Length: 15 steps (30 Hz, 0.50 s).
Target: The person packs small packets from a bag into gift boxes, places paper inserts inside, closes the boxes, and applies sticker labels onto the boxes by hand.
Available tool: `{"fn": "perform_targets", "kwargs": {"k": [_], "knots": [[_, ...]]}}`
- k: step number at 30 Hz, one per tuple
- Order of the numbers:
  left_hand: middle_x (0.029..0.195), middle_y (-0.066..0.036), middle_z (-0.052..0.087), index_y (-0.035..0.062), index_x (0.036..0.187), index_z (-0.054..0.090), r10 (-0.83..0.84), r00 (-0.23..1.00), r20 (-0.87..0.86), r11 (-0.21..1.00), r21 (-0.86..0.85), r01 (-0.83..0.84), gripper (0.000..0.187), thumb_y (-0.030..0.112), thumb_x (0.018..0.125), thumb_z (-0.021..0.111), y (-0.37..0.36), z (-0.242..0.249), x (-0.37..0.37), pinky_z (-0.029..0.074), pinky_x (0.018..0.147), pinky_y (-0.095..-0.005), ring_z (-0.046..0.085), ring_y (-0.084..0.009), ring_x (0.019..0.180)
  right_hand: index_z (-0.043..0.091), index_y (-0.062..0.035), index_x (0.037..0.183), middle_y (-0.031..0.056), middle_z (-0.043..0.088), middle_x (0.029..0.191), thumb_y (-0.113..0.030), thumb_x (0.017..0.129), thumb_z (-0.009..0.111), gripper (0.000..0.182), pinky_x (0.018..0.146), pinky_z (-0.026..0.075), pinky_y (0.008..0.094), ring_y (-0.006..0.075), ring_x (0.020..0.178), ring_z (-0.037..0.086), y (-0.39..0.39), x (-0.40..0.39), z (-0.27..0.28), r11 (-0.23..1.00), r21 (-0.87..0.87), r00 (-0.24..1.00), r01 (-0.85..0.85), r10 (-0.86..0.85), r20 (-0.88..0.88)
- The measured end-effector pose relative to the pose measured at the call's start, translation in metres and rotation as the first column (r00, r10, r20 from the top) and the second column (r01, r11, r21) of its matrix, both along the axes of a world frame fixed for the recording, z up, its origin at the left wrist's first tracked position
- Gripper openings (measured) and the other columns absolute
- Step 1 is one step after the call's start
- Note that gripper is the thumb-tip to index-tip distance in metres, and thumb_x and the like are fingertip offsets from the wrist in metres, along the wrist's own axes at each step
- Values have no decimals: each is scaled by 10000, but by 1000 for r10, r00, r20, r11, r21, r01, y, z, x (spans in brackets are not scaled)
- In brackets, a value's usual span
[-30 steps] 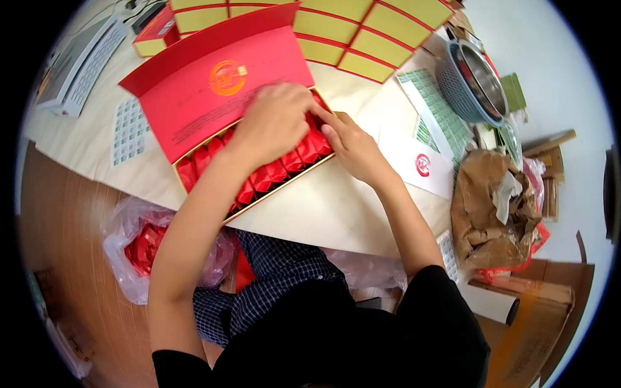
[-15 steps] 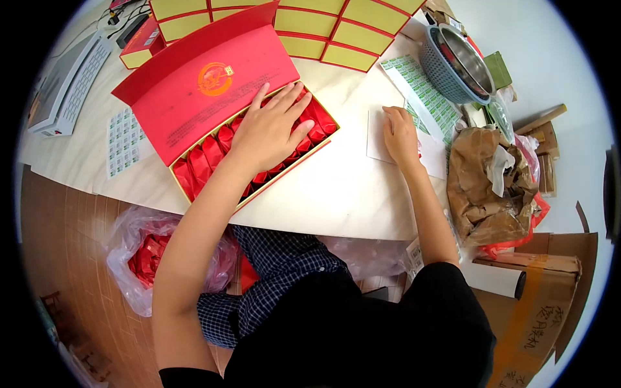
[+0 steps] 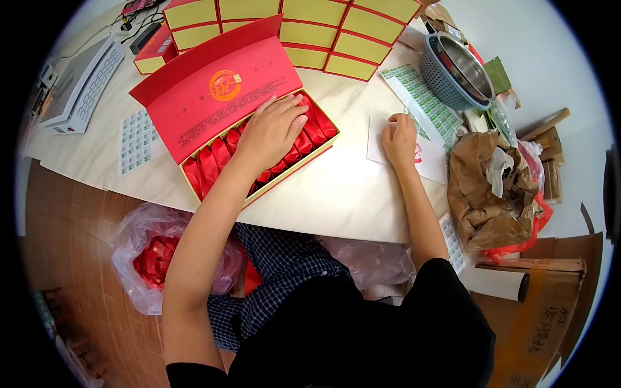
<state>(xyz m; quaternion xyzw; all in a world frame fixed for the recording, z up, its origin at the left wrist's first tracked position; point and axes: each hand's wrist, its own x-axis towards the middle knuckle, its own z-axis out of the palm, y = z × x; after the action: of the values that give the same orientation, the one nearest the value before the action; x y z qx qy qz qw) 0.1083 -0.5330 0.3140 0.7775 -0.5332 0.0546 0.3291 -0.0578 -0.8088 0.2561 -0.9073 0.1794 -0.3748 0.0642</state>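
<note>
An open red box (image 3: 257,194) with a yellow inner edge stands at the middle left of the table, its lid (image 3: 194,110) tilted back. Rows of shiny red packets (image 3: 208,168) fill it. Across the packets lies my left hand (image 3: 270,132), palm down, fingers spread a little. My right hand (image 3: 400,139) rests with curled fingers on a white card (image 3: 430,161) that bears a small red print. Whether anything thin is between those fingers is hidden.
Stacked red and yellow boxes (image 3: 310,32) line the back. A green-printed sheet (image 3: 424,103), a blue basket with a steel bowl (image 3: 446,77) and crumpled brown paper (image 3: 479,213) are at right. A label sheet (image 3: 136,142) and a white device (image 3: 84,84) lie left.
The view has shifted slightly. My left hand's fingers have drawn closer together on the packets. My right hand's fingers have moved slightly over the card.
</note>
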Motion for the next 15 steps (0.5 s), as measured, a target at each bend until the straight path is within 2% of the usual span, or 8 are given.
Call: {"fn": "perform_targets", "kwargs": {"k": [4,7,9,11,13,15], "knots": [[1303,-146,551,12,1174,599,15,1000,15,1000,15,-16,358,259,991,417,1,3,0,287,1116,-434,475,-296,1249,526,-45,890,112,552,836,-10,742,584,163,770,397,405,312,829,529,-5,-2,-3,999,45,1000,-12,12,1],[1267,-140,568,31,1172,593,26,1000,-4,999,-34,-26,325,243,981,438,3,7,-3,347,1062,-434,502,-307,1206,534,-57,853,93,549,795,-12,742,584,130,777,386,395,292,802,524,-5,-6,2,999,10,999,-43,43,26],[1216,-130,585,47,1165,589,-1,999,-42,998,-65,-1,295,228,966,470,7,12,-5,394,996,-430,524,-313,1160,540,-58,811,81,542,759,3,739,576,101,780,375,393,273,781,521,-5,-5,4,996,84,986,-33,19,168],[1169,-136,594,41,1144,598,23,995,-95,984,-172,-39,290,236,948,512,13,20,-17,408,966,-409,539,-314,1126,542,-57,800,84,537,752,13,734,571,100,769,375,388,268,775,522,16,-4,37,992,93,978,-82,62,197],[1143,-134,602,38,1205,561,-8,979,-202,979,-200,-33,363,255,914,580,23,36,-41,421,957,-393,560,-295,1102,544,-55,789,87,532,745,23,729,567,101,758,376,383,263,770,523,42,3,78,986,121,973,-113,85,215],[1118,-126,609,39,1281,499,-38,923,-384,977,-207,-46,480,257,877,641,29,49,-69,433,951,-383,575,-272,1082,545,-50,811,96,523,746,31,718,571,126,720,379,374,272,759,522,80,13,113,903,106,905,-417,402,136]]}}
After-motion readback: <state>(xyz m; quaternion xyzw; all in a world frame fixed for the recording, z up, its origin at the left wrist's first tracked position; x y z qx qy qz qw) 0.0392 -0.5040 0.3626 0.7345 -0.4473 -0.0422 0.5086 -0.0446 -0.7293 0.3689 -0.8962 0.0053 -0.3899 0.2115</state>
